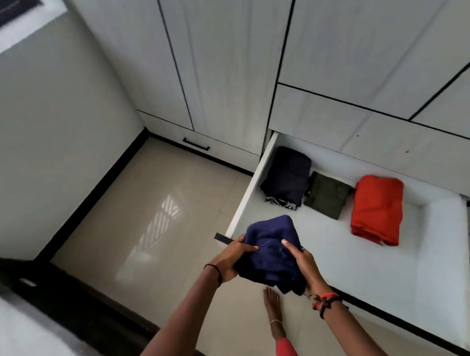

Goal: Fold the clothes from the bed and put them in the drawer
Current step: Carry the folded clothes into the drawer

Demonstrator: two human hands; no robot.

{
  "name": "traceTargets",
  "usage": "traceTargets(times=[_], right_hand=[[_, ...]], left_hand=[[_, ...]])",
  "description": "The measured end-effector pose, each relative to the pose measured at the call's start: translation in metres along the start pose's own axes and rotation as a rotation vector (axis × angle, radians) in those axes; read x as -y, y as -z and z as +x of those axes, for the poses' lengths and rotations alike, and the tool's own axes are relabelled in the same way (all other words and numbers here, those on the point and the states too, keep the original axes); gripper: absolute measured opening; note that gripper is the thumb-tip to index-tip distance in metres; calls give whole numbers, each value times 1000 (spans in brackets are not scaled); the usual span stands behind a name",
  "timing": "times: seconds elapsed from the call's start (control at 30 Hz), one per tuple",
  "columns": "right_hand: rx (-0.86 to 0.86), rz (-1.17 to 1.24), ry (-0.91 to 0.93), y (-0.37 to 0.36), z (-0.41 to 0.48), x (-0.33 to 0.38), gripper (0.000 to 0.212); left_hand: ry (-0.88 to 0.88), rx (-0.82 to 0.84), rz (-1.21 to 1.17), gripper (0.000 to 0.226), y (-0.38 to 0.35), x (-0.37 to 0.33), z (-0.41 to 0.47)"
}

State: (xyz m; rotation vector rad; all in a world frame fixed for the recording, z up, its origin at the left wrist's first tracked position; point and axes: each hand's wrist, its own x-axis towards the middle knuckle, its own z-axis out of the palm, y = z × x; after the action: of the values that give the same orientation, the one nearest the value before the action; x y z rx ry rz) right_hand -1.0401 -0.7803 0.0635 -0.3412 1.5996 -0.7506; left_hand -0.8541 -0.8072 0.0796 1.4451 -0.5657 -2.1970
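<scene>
A folded navy blue garment (271, 240) hangs above the front left corner of the open white drawer (385, 268). My left hand (232, 260) grips its left side with the thumb on top. My right hand (301, 262) grips its right side. Inside the drawer, along the back, lie a folded dark navy garment (288, 175) on a black-and-white patterned piece, a folded olive green garment (326, 195) and a folded red garment (376, 208).
White wardrobe doors (227, 65) rise behind the drawer. A closed lower drawer with a black handle (195, 144) sits at the left. Beige floor tiles (152, 215) spread below, with my bare foot (273, 303) near the drawer front. The bed's edge (23, 327) is at the lower left.
</scene>
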Motion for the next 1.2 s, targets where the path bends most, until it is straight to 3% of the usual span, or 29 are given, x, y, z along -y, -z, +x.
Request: traceTargets(times=[0.17, 0.27, 0.43, 0.57, 0.7, 0.87, 0.93, 1.07, 1.2], right_hand=[[128, 180, -246, 29, 49, 23, 37], [180, 225, -292, 42, 91, 33, 37], [186, 95, -335, 52, 167, 29, 33], [174, 47, -396, 53, 217, 0, 31], [141, -71, -402, 47, 251, -38, 30], [18, -618, -250, 38, 264, -71, 10], [18, -625, -262, 35, 260, -73, 16], [-54, -722, -203, 30, 254, -61, 5], [-101, -691, -160, 21, 234, -30, 20]], left_hand=[[38, -15, 193, 41, -19, -19, 71], [-2, 7, 264, 43, -25, -30, 117], [-61, 21, 449, 63, -18, -27, 194], [-51, -113, 574, 63, 1, 0, 254], [61, -240, 691, 63, 23, 33, 288], [162, -387, 893, 53, 37, 58, 299], [207, -382, 906, 52, 37, 58, 298], [228, -345, 934, 56, 29, 50, 285], [200, -399, 906, 52, 18, 37, 258]])
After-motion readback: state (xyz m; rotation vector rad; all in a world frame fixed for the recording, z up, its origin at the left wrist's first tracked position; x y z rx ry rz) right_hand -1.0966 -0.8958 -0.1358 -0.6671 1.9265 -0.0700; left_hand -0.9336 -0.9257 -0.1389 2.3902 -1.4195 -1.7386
